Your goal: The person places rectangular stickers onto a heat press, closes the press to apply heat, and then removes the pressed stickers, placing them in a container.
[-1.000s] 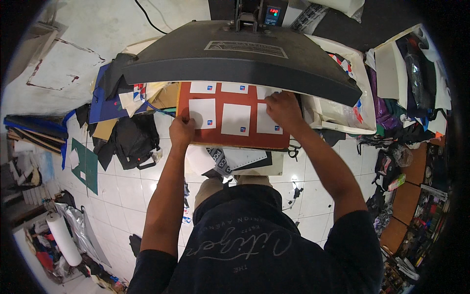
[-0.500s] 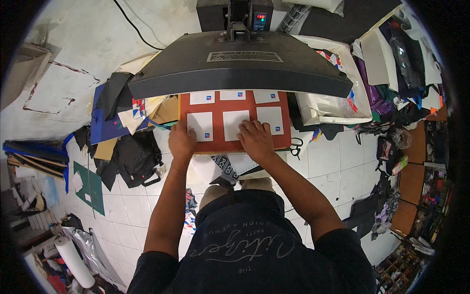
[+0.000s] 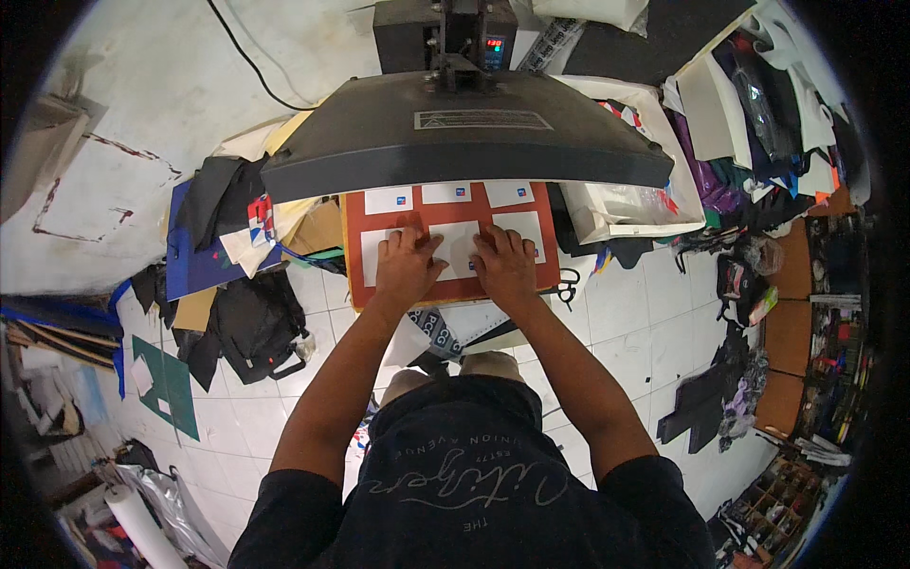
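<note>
White square pieces (image 3: 453, 248), each with a small blue-and-red print near a corner, lie in two rows on a red-brown pad (image 3: 417, 292). This pad is the lower bed of a heat press, whose dark upper plate (image 3: 464, 163) is raised over the far row. At the front row, my left hand (image 3: 408, 267) rests between the left and middle squares, its thumb at the middle one's left edge. Opposite it, my right hand (image 3: 507, 267) touches that square's right edge and covers part of the right square. Both hands have fingers apart and grasp nothing.
Scissors (image 3: 568, 284) lie just right of the pad. A white tray (image 3: 654, 228) stands behind them. Dark fabric and a blue sheet (image 3: 190, 261) are heaped at left, with a black bag (image 3: 254, 322) below. A green cutting mat (image 3: 166, 389) is farther left.
My left hand has moved right, from the pad's left edge to the middle front square. My right hand has shifted slightly right, to that square's right edge. The view has shifted a little.
</note>
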`<state>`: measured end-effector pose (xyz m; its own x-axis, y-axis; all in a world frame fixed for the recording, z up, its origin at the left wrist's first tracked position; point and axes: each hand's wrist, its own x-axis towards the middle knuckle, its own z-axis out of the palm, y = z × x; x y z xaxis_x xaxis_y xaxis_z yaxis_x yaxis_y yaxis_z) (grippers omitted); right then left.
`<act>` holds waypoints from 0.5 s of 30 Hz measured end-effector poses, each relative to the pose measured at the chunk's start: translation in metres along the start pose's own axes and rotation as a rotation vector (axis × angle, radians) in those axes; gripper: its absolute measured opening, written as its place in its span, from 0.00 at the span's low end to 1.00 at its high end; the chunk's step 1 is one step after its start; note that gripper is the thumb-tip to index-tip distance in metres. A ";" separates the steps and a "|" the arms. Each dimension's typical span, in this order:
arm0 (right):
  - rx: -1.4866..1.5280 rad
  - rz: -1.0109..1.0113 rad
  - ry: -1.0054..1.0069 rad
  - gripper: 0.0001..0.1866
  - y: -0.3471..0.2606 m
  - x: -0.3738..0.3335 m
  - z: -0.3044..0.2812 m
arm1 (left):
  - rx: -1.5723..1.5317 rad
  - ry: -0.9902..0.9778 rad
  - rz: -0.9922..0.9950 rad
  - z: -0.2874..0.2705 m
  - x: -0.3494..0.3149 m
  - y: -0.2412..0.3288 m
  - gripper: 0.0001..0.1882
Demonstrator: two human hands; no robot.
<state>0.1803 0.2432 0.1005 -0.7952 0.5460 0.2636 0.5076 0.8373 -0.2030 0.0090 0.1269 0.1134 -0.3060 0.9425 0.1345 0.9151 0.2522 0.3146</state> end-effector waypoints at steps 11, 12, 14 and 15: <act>0.020 0.028 -0.064 0.18 0.017 0.113 0.028 | 0.127 -0.041 -0.049 -0.007 0.058 -0.099 0.20; 0.086 0.062 -0.115 0.18 0.016 0.125 0.037 | 0.115 -0.005 -0.030 -0.006 0.056 -0.104 0.21; 0.348 0.097 -0.053 0.20 0.023 0.138 0.048 | 0.086 0.075 0.016 -0.005 0.053 -0.111 0.22; 0.481 0.112 -0.028 0.20 0.021 0.142 0.051 | 0.071 0.083 -0.003 -0.006 0.051 -0.111 0.22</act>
<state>0.0615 0.3369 0.0853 -0.7564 0.6254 0.1917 0.3850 0.6625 -0.6425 -0.1095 0.1458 0.0913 -0.3271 0.9210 0.2115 0.9294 0.2731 0.2482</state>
